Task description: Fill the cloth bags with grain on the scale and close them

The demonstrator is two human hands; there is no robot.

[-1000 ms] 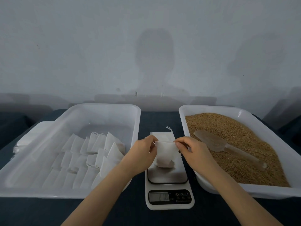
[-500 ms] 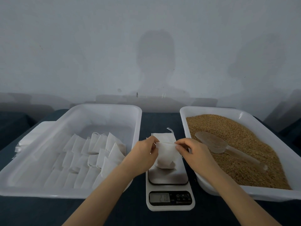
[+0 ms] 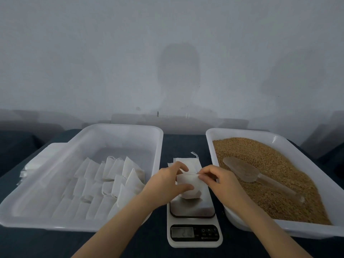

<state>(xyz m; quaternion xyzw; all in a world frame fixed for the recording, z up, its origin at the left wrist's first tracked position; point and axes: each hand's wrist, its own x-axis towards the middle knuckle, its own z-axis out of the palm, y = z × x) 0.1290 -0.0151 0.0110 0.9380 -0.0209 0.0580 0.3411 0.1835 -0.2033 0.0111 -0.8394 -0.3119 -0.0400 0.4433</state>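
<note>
A small white cloth bag [image 3: 189, 189] stands on the platform of the white kitchen scale [image 3: 193, 235], bulging at its bottom. My left hand [image 3: 167, 181] pinches the bag's left top edge and wraps its side. My right hand [image 3: 214, 178] pinches the right top edge. Brown grain [image 3: 279, 174] fills the white tray [image 3: 240, 132] on the right, and a clear plastic scoop [image 3: 243, 171] lies on top of it. Behind the scale lies a flat empty bag [image 3: 191, 162] with a drawstring loop.
The white tray [image 3: 121, 127] at left holds several filled cloth bags [image 3: 111, 175] in rows. A stack of flat white bags [image 3: 31, 164] sits left of that tray. Everything rests on a dark tabletop [image 3: 182, 144] against a pale wall.
Both hands stay at the bag's top edge on the scale. The left thumb has shifted lower along the bag's side. The scale display reads about the same.
</note>
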